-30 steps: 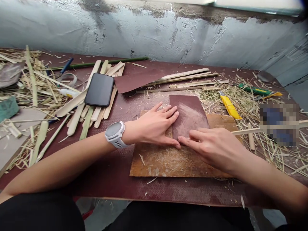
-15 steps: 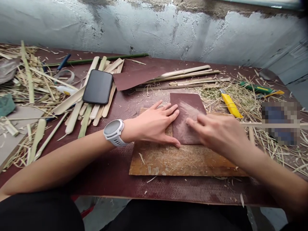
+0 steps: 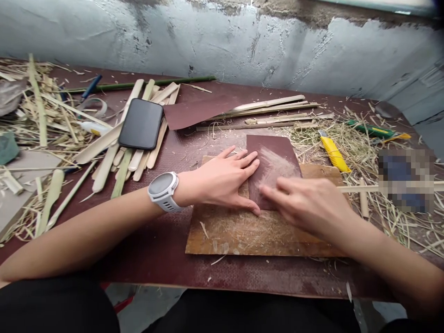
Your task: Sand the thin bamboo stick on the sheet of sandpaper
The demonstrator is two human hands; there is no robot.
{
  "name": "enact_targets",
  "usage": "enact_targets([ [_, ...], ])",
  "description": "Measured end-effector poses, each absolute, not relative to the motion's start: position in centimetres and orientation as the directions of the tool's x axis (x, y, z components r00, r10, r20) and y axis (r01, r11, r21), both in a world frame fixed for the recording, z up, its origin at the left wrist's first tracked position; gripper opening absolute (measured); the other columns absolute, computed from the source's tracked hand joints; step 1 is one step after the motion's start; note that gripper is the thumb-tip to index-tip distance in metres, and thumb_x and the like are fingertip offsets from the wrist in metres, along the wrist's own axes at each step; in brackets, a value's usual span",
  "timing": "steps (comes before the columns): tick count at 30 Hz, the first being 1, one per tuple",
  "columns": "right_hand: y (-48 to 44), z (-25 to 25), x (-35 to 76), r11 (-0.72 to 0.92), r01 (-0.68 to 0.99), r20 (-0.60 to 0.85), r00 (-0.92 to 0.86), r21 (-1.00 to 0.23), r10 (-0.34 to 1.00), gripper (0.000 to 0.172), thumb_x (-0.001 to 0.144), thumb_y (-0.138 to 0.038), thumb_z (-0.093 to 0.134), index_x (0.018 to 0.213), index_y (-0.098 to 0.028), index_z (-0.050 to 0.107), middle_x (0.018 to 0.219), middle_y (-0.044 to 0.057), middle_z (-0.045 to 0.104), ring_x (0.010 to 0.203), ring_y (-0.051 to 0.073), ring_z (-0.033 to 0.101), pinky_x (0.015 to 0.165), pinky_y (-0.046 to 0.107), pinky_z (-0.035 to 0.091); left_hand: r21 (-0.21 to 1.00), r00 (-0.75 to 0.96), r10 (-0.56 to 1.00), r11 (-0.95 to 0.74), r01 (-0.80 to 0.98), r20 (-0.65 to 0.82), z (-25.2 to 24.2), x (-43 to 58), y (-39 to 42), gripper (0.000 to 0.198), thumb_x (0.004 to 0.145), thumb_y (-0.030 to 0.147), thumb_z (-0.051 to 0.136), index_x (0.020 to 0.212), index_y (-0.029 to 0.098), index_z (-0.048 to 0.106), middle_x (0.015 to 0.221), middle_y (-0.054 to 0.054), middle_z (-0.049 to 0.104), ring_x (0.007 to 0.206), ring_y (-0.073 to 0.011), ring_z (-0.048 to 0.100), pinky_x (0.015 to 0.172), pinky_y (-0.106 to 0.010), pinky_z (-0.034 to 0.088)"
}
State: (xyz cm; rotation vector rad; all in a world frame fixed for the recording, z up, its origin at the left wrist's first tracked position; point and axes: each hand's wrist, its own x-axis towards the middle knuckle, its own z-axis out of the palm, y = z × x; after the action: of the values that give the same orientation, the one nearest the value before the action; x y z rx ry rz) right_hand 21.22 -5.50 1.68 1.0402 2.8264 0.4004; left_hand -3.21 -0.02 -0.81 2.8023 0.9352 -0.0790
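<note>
A sheet of brown sandpaper point(image 3: 274, 155), streaked with pale dust, lies on a worn wooden board point(image 3: 243, 238). My left hand point(image 3: 227, 180) rests flat with its fingers spread, fingertips and thumb on the sandpaper's left edge. Over the sheet's lower right part, my right hand point(image 3: 308, 199) is closed, slightly blurred, around a thin bamboo stick point(image 3: 360, 188). The stick runs out to the right from behind that hand. Its other end is hidden under my fingers, by the sandpaper's surface.
A black phone point(image 3: 140, 124) lies on flat bamboo strips point(image 3: 104, 173). Behind the board are another sandpaper piece point(image 3: 194, 113) and long strips point(image 3: 270, 104). To the right, a yellow utility knife point(image 3: 333, 151) and a green-handled tool point(image 3: 371, 129) sit among shavings. A wall bounds the back.
My right hand has moved left and slightly toward me across the sandpaper, drawing the bamboo stick along. My left hand keeps its place on the sheet.
</note>
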Motion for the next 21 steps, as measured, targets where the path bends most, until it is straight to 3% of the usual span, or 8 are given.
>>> enact_targets([
  [4, -5.2, 1.8, 21.4, 0.637, 0.671, 0.02, -0.694, 0.38, 0.719, 0.034, 0.1, -0.013, 0.057, 0.131, -0.02, 0.071, 0.088, 0.005, 0.068, 0.068, 0.018, 0.06, 0.058, 0.031, 0.021, 0.16, 0.796, 0.594, -0.78, 0.605, -0.113, -0.8, -3.2, 0.0, 0.119, 0.088, 0.091, 0.052, 0.165, 0.002, 0.031, 0.172, -0.025, 0.021, 0.161, -0.0435, 0.026, 0.133, -0.057, 0.016],
  [9, -5.7, 1.7, 21.2, 0.765, 0.598, -0.022, -0.784, 0.241, 0.62, 0.033, 0.099, -0.018, 0.061, 0.13, -0.025, 0.072, 0.086, 0.002, 0.068, 0.069, 0.017, 0.061, 0.058, 0.032, 0.021, 0.161, 0.802, 0.589, -0.786, 0.597, -0.1, -0.9, -3.2, 0.0, 0.118, 0.088, 0.091, 0.051, 0.164, 0.003, 0.033, 0.172, -0.024, 0.022, 0.161, -0.0422, 0.027, 0.133, -0.056, 0.017],
  [13, -5.0, 1.6, 21.4, 0.619, 0.706, 0.03, -0.667, 0.343, 0.744, 0.035, 0.101, -0.018, 0.058, 0.132, -0.024, 0.072, 0.088, 0.004, 0.07, 0.066, 0.017, 0.059, 0.057, 0.031, 0.02, 0.164, 0.8, 0.593, -0.783, 0.6, -0.096, -1.0, -3.2, -0.1, 0.119, 0.088, 0.091, 0.051, 0.165, 0.002, 0.031, 0.172, -0.025, 0.021, 0.161, -0.0431, 0.027, 0.133, -0.055, 0.016],
  [18, -6.0, 1.6, 20.7, 0.736, 0.597, 0.012, -0.779, 0.318, 0.627, 0.034, 0.101, -0.013, 0.055, 0.129, -0.018, 0.073, 0.09, 0.006, 0.07, 0.073, 0.019, 0.064, 0.059, 0.033, 0.028, 0.176, 0.803, 0.591, -0.785, 0.595, -0.08, -1.0, -3.3, 0.0, 0.115, 0.088, 0.09, 0.052, 0.164, 0.005, 0.034, 0.171, -0.025, 0.023, 0.16, -0.0432, 0.029, 0.132, -0.056, 0.02],
  [21, -5.8, 1.7, 20.8, 0.707, 0.632, 0.012, -0.748, 0.318, 0.664, 0.033, 0.102, -0.015, 0.055, 0.128, -0.02, 0.073, 0.092, 0.006, 0.072, 0.074, 0.019, 0.065, 0.059, 0.033, 0.027, 0.175, 0.802, 0.592, -0.784, 0.596, -0.079, -1.0, -3.3, 0.0, 0.115, 0.089, 0.09, 0.051, 0.164, 0.005, 0.034, 0.172, -0.025, 0.023, 0.16, -0.0426, 0.029, 0.132, -0.056, 0.019],
])
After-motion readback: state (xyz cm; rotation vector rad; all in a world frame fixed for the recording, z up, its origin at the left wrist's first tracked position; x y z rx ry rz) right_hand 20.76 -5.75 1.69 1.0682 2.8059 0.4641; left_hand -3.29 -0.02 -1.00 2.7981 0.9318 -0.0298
